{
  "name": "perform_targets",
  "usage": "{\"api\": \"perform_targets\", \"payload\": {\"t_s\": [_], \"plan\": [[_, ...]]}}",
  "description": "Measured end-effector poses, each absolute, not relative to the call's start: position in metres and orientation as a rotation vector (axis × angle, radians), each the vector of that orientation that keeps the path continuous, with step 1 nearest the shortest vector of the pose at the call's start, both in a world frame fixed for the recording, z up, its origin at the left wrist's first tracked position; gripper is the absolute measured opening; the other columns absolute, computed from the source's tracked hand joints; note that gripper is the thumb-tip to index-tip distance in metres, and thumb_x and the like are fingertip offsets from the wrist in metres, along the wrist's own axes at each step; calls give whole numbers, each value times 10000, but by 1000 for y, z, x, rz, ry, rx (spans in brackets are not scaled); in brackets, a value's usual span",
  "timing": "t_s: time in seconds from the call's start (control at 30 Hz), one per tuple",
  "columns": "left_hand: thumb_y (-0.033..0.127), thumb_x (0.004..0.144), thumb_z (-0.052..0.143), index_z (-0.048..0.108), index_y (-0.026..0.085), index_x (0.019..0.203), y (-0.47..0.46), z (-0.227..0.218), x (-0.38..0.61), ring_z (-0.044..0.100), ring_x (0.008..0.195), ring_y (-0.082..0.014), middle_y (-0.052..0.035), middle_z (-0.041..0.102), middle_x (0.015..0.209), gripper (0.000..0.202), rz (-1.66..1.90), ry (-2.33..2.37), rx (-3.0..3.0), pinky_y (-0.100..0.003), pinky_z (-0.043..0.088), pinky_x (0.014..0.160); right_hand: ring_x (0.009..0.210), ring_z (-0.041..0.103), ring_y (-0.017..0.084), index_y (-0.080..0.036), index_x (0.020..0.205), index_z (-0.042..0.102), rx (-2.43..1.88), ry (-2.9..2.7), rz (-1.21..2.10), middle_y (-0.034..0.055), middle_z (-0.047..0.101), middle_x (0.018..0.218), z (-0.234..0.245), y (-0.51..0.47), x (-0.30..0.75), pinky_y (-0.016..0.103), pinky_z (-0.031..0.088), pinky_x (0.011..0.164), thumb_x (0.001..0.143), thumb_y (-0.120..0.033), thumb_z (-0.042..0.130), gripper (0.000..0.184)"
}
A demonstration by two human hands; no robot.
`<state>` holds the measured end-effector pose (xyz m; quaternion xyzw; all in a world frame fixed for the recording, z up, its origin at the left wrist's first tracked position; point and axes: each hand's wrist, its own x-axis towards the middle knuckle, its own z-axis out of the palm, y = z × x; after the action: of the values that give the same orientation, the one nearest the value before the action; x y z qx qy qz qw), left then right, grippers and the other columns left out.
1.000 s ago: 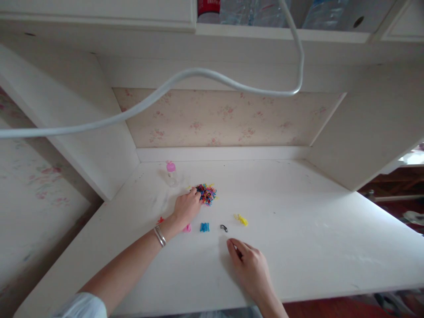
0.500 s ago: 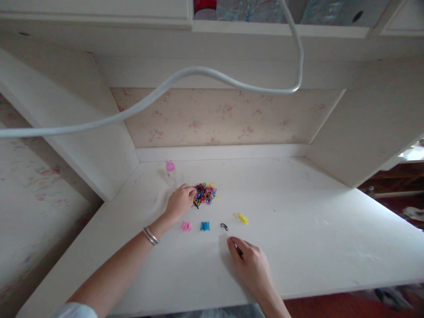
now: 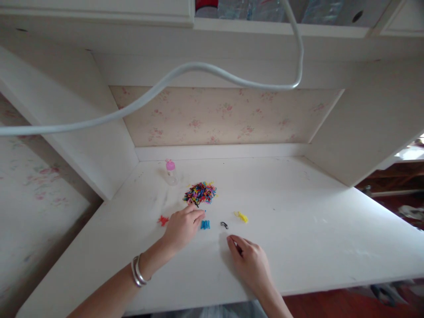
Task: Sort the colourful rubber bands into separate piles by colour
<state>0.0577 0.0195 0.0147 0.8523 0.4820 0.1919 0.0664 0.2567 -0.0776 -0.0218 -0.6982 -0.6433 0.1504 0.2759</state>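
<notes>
My left hand (image 3: 183, 225) is in a pinch just above the small blue group of elastic bands (image 3: 205, 225), a speck of blue showing at its fingertips. Behind it lies a heap of mixed-colour elastic bands (image 3: 200, 192). Red bands (image 3: 163, 220) lie left of this hand, which covers the spot of the pink ones. My right hand (image 3: 250, 260) rests on the table with curled fingers, close to a few black bands (image 3: 224, 225); what it may hold is hidden. Yellow bands (image 3: 241, 217) lie farther right.
A clear bottle with a pink cap (image 3: 170, 166) stands behind the heap on the white table (image 3: 298, 229). A white cable (image 3: 198, 66) crosses the view in front of the shelf. Side panels (image 3: 371, 115) enclose the table's back.
My left hand has come from the heap's left edge toward me, to the blue bands, uncovering more of the heap and the red bands. My right hand stays in place.
</notes>
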Motion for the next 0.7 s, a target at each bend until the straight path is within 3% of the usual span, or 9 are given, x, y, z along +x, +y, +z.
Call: {"api": "perform_targets", "payload": {"t_s": [0.13,0.27,0.4,0.57,0.7], "plan": [[371,933,381,701,266,847,8,7,61,610,645,-134,-21,632,766,347,397,1448,2650,-228,414,560,663,644,135,-278,886,699,-1868,-1723,407,1,710,775,-22,-77,256,194,396,617,932,-361,363,350],[364,923,405,704,256,858,8,5,59,613,657,-136,-20,639,767,325,348,1374,2653,-220,419,573,658,642,135,-273,882,699,-1870,-1727,421,3,706,760,-22,-77,256,196,388,602,931,-367,355,360],[347,924,406,693,261,958,12,15,52,616,707,-133,-14,642,763,302,461,1279,2565,-212,428,618,648,635,133,-269,877,702,-1868,-1717,436,6,704,752,-22,-78,256,194,387,595,924,-387,355,370],[323,927,379,687,211,806,11,25,24,599,734,-129,-15,659,775,349,720,1345,2341,-218,435,699,578,597,119,-261,835,708,-1838,-1690,503,-8,681,671,-14,-74,257,192,379,561,917,-409,370,378],[383,899,416,684,198,858,-5,9,-10,606,727,-143,-16,680,791,329,794,1440,2099,-217,455,679,589,592,120,-265,866,703,-1821,-1800,435,-11,672,660,7,-56,257,199,373,563,914,-413,376,362]]}}
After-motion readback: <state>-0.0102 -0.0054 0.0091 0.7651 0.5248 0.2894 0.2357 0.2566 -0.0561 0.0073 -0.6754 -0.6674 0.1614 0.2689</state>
